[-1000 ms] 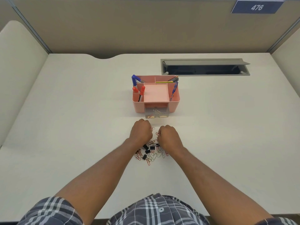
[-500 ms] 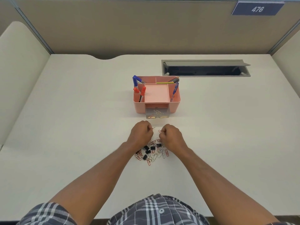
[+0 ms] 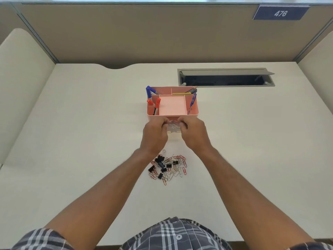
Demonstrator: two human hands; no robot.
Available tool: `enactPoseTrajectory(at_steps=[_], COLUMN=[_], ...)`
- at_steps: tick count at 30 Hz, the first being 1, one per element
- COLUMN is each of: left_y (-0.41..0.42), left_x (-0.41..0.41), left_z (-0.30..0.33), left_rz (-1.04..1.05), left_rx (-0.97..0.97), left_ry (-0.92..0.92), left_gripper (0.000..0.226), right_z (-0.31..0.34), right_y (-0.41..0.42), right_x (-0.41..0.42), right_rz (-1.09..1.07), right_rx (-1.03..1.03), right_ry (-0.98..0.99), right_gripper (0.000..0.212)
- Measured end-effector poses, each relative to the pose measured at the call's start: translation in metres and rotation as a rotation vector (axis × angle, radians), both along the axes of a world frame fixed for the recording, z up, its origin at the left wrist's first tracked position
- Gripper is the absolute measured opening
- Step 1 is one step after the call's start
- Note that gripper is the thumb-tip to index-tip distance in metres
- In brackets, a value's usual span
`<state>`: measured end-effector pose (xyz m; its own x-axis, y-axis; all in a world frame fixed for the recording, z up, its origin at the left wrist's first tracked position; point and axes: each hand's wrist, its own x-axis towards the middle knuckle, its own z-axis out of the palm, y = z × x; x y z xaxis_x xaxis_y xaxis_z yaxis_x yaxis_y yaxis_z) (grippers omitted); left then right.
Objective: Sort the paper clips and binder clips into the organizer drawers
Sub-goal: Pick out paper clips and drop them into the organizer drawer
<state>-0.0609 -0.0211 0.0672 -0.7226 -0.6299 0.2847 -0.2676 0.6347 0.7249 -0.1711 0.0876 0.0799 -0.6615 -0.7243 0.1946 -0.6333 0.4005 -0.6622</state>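
Both hands moved from pile (image 3: 167,166) up to clear drawer (image 3: 173,127): left hand (image 3: 155,134), right hand (image 3: 193,134), fingers curled, contents unclear — likely dropping paper clips.

A pink organizer (image 3: 172,105) stands upright at mid-desk, its clear front drawer (image 3: 173,127) pulled open toward 6 o'clock with a few silvery paper clips inside. Further toward 6 o'clock lies a loose pile (image 3: 168,167) of red and silver paper clips mixed with black binder clips.
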Motion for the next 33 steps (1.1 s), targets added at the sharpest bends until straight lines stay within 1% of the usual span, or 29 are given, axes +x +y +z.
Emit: enactPoseTrajectory(at_steps=[3,5,9,12,14,15,17,18,21,23,25,29,33], left_y=[-0.006,-0.009,-0.009,-0.004,0.003,0.007,0.015,0.019,0.026,0.028,0.029,0.03,0.031], left_x=[-0.013,-0.016,-0.012,-0.001,0.008,0.014,0.024,0.029,0.04,0.043,0.044,0.044,0.045], left_z=[0.002,0.002,0.002,-0.002,-0.008,-0.014,-0.027,-0.034,-0.053,-0.061,-0.064,-0.065,-0.065], left_rz=[0.018,0.024,0.011,-0.016,-0.033,-0.037,-0.061,-0.085,-0.173,-0.217,-0.231,-0.229,-0.243], left_rx=[-0.023,-0.032,-0.034,-0.046,-0.057,-0.056,-0.038,-0.02,0.001,-0.033,-0.086,-0.134,-0.165], left_ry=[-0.072,-0.091,-0.052,0.016,0.023,0.013,-0.036,-0.092,-0.348,-0.482,-0.534,-0.565,-0.586], left_gripper=[0.016,0.018,0.02,0.014,0.012,0.011,0.011,0.011,0.018,0.023,0.026,0.024,0.021], right_z=[0.001,0.001,0.002,0.001,-0.004,-0.009,-0.021,-0.029,-0.053,-0.064,-0.069,-0.072,-0.073], right_y=[-0.012,-0.015,-0.009,0.005,0.017,0.024,0.035,0.04,0.051,0.055,0.053,0.045,0.042], right_x=[-0.006,-0.008,-0.007,-0.005,-0.001,0.002,0.006,0.008,0.012,0.018,0.023,0.032,0.038], right_rz=[0.014,0.026,0.052,0.034,0.035,0.037,0.035,0.041,0.094,0.112,0.117,0.142,0.177], right_rx=[0.141,0.176,0.095,-0.018,-0.09,-0.092,0.008,0.117,0.486,0.601,0.601,0.557,0.524], right_ry=[0.057,0.081,0.05,0.053,0.047,0.029,-0.044,-0.083,-0.132,-0.135,-0.125,-0.117,-0.087], right_gripper=[0.022,0.024,0.029,0.02,0.019,0.019,0.021,0.023,0.029,0.031,0.031,0.03,0.016])
